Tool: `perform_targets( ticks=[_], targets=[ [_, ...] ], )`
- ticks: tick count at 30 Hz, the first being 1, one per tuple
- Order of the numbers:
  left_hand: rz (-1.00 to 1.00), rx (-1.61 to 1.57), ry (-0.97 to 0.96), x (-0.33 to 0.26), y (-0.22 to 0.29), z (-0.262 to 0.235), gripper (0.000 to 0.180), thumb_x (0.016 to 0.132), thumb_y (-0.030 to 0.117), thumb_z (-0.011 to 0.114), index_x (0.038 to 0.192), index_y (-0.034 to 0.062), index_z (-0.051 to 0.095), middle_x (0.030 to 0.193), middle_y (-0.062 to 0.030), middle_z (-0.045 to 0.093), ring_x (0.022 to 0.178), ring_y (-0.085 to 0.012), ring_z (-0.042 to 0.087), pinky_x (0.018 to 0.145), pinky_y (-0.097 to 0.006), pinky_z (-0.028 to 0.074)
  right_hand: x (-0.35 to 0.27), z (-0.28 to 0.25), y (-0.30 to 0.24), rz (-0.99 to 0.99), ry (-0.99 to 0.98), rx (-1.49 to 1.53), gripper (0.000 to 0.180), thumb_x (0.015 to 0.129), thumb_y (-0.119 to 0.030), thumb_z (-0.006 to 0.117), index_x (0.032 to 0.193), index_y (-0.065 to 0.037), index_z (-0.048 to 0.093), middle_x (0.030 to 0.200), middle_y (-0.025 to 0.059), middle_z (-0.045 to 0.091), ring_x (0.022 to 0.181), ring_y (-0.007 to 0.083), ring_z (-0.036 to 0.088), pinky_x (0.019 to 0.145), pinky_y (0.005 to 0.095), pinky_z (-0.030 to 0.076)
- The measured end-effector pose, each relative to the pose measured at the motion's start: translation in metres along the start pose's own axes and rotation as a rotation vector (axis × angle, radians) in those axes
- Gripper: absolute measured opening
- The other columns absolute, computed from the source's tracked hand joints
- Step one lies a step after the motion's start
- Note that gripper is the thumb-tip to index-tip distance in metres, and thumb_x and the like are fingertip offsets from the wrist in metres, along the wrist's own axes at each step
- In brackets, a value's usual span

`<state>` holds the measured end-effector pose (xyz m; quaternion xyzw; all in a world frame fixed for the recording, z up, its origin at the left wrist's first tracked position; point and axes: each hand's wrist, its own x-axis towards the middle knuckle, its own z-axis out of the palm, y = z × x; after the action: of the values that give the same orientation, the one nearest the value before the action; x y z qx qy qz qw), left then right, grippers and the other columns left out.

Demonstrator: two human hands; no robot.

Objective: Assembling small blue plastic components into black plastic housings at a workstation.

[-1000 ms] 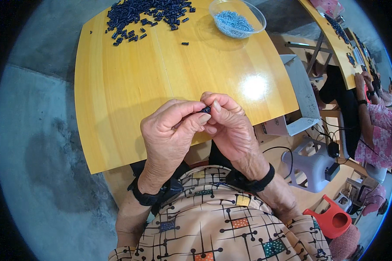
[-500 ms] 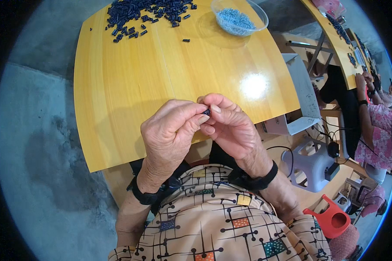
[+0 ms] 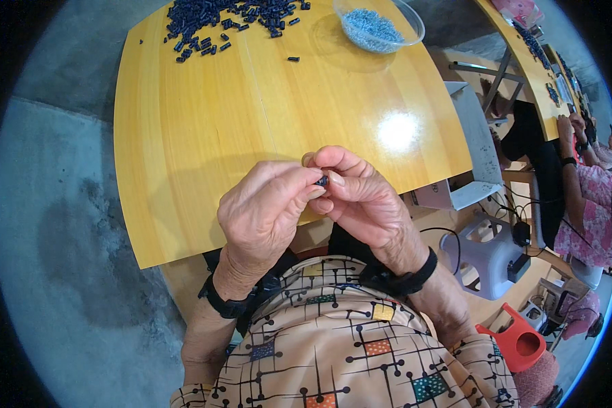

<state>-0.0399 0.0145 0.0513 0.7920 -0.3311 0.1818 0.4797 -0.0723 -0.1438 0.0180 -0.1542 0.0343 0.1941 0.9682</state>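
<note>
Both hands meet above the near part of the table. Between their fingertips is a small dark blue cylindrical piece (image 3: 321,181), mostly covered by the fingers. My left hand (image 3: 265,204) pinches it from the left, thumb and forefinger closed. From the right, the thumb and forefinger of my right hand (image 3: 360,200) close on the same piece. At the far left of the tabletop lies a heap of similar dark blue cylinders (image 3: 200,17). One stray cylinder (image 3: 293,59) rests apart from it. A clear round bowl (image 3: 420,34) holds small, pale blue, shiny pieces (image 3: 372,28).
The yellow wooden table (image 3: 197,122) ends just before my lap. An open box (image 3: 476,136) stands beside its right edge. Further right are a pale plastic stool (image 3: 486,262), a red stool (image 3: 520,340), cables, and a person in pink (image 3: 585,211) working at another table.
My fingers have shifted slightly around the small cylinder, and a little more of its end shows. The bowl and heap appear slightly displaced with the view.
</note>
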Motion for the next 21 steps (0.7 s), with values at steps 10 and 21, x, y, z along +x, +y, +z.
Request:
perform_targets(
  ticks=[10,21],
  targets=[
    [0.060,0.058,-0.034,-0.0031,-0.0023,-0.0021,0.019,0.069,-0.002,0.073,0.087,0.0008,0.066,0.079,-0.0101,0.064,0.066,-0.0199,0.065,0.055,-0.028,0.052,0.0008,-0.0014,-0.0024,0.050,0.021,-0.095,0.021,0.087,-0.003,0.062,0.108,-0.004,0.062,0.102,0.0042,0.062,0.089,0.0127,0.058,0.075,0.0261,0.049],
    [-0.031,-0.048,-0.082,-0.0058,-0.0071,-0.0049,0.014,0.073,0.002,0.072,0.086,0.0000,0.066,0.079,-0.0102,0.064,0.067,-0.0197,0.065,0.057,-0.027,0.052,0.0035,-0.0034,-0.0015,0.099,0.018,-0.086,0.020,0.088,-0.004,0.061,0.108,-0.003,0.061,0.097,0.0043,0.062,0.086,0.0127,0.059,0.073,0.0248,0.050]
  ],
)
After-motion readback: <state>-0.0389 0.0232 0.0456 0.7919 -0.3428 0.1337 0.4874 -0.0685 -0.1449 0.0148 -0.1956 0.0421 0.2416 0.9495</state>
